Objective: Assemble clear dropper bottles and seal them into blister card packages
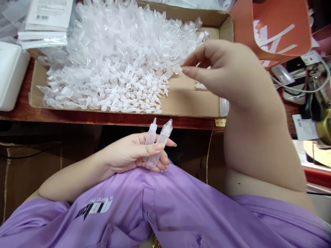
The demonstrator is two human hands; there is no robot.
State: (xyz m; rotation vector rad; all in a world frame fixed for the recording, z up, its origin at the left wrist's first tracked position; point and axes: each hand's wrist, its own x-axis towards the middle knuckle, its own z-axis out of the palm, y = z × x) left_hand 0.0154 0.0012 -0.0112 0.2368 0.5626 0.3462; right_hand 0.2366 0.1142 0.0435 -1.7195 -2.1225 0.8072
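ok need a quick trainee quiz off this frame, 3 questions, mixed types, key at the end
1. How many plastic dropper bottles does the left hand hold? A) one B) two C) three
2. True or false: the right hand is down beside the left one, touching the bottles.
3. Fill in: one held bottle shows a bare pointed nozzle; the other is topped with a clear ____.

Key:
1. B.
2. False; it is up at the cardboard tray, apart from the bottles.
3. Cap.
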